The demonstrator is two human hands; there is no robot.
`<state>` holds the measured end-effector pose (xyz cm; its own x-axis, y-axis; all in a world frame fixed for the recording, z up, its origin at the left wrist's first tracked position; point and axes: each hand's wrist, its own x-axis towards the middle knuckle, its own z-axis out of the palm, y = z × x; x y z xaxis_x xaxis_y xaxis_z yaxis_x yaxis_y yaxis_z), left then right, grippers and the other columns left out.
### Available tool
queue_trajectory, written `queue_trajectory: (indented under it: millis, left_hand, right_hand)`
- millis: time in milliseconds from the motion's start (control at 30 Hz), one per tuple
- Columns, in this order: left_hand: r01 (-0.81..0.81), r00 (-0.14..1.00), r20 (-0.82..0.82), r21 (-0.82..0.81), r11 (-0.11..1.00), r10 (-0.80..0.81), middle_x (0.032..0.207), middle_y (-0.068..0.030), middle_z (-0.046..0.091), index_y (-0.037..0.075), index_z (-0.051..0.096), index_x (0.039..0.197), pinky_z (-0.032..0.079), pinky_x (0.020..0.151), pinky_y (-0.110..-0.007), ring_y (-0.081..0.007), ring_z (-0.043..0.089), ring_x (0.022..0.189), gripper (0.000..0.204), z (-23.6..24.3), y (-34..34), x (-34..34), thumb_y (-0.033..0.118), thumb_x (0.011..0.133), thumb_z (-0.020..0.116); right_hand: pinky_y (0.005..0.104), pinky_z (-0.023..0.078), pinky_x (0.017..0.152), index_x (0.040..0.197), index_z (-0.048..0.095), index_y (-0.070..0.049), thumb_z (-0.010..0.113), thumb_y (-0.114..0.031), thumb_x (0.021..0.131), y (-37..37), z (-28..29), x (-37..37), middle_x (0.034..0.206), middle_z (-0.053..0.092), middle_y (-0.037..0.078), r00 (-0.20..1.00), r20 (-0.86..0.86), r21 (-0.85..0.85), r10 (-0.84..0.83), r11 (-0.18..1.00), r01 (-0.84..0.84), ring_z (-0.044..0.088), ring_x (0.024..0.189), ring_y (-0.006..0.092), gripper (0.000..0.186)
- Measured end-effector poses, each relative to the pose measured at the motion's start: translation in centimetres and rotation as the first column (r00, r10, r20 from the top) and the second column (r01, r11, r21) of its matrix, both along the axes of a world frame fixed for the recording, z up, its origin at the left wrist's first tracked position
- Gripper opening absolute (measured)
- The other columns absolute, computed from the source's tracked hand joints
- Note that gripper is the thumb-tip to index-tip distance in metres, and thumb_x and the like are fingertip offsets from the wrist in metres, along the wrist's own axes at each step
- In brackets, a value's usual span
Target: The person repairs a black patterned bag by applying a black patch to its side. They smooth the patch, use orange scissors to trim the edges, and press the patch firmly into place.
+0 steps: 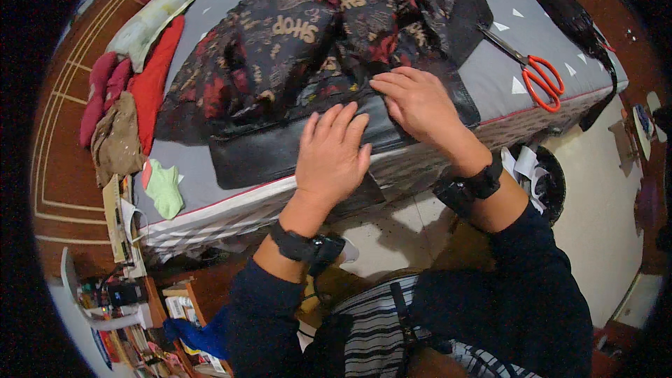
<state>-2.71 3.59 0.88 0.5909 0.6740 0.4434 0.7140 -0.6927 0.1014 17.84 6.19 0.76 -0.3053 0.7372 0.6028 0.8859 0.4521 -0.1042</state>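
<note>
Dark sleeves [535, 280] come closest, ending above black wrist straps [469, 189]. The left hand [332, 157] lies palm down, fingers slightly fanned; the right hand [425, 108] has its fingers close together, and I can't tell whether they pinch anything. Directly under both is a smooth, glossy black panel [255, 157], straight-edged, along the mattress [196, 168] edge. Just beyond their fingertips, soft printed fabric [273, 45] bunches in crumpled folds. Orange-handled scissors [526, 61] lie off to the right.

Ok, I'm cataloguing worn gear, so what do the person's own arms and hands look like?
The left hand and right hand are ungloved. Both wrists wear black straps with dark, bulky units; the dark sleeves end on the forearms.
</note>
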Motion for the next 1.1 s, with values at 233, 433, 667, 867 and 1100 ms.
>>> queue_trajectory:
  millis: [233, 433, 667, 867, 1100]
  left_hand:
    - [0.136, 0.949, 0.283, 0.026, 0.990, -0.138, 0.125, -0.0083, 0.055, 0.010, 0.057, 0.118, 0.034, 0.105, -0.046, -0.0300, 0.047, 0.122, 0.041, 1.1, -1.0, -2.7, 0.012, 0.078, 0.065]
    - [-0.307, 0.914, 0.331, 0.184, 0.934, 0.235, 0.116, -0.0080, 0.057, 0.010, 0.061, 0.111, 0.036, 0.101, -0.046, -0.0305, 0.049, 0.117, 0.034, -1.0, -1.1, -6.9, 0.014, 0.078, 0.066]
    - [-0.393, 0.908, 0.236, 0.194, 0.899, 0.345, 0.122, -0.0042, 0.056, 0.017, 0.062, 0.115, 0.032, 0.103, -0.050, -0.0262, 0.049, 0.117, 0.036, -2.3, -1.8, -7.2, 0.021, 0.079, 0.067]
    - [-0.382, 0.913, 0.203, 0.119, 0.917, 0.354, 0.127, -0.0059, 0.053, 0.018, 0.062, 0.114, 0.031, 0.104, -0.053, -0.0291, 0.045, 0.122, 0.035, -2.1, -1.9, -7.3, 0.022, 0.080, 0.066]
    - [-0.289, 0.957, 0.015, 0.050, 0.956, 0.289, 0.141, -0.0165, 0.040, 0.022, 0.063, 0.111, 0.021, 0.104, -0.066, -0.0413, 0.032, 0.132, 0.036, 0.8, -0.8, -9.1, 0.033, 0.077, 0.070]
  right_hand:
    - [0.0414, 0.046, 0.092, 0.110, 0.063, -0.008, 0.062, 0.000, 0.075, -1.3, 2.9, -1.9, 0.116, 0.061, 0.009, 0.970, -0.079, 0.153, 0.228, 0.965, -0.215, 0.057, 0.106, 0.0321, 0.036]
    - [0.0379, 0.051, 0.080, 0.116, 0.063, -0.016, 0.062, -0.006, 0.076, 1.4, 4.1, -8.3, 0.108, 0.059, 0.011, 0.831, 0.005, -0.029, 0.556, 0.831, -0.556, 0.059, 0.097, 0.0297, 0.042]
    - [0.0413, 0.051, 0.071, 0.123, 0.058, -0.035, 0.059, -0.021, 0.087, 8.9, 3.5, -11.0, 0.098, 0.053, 0.013, 0.922, 0.180, -0.238, 0.342, 0.925, -0.297, 0.059, 0.087, 0.0314, 0.039]
    - [0.0414, 0.047, 0.083, 0.128, 0.056, -0.029, 0.061, -0.020, 0.088, 11.9, 4.6, -10.3, 0.099, 0.050, 0.020, 0.863, 0.039, -0.503, 0.504, 0.756, -0.418, 0.056, 0.090, 0.0365, 0.041]
    - [0.0408, 0.047, 0.081, 0.127, 0.057, -0.026, 0.061, -0.018, 0.088, 11.4, 3.6, -10.1, 0.097, 0.050, 0.017, 0.881, -0.027, -0.478, 0.473, 0.768, -0.427, 0.056, 0.089, 0.0345, 0.040]
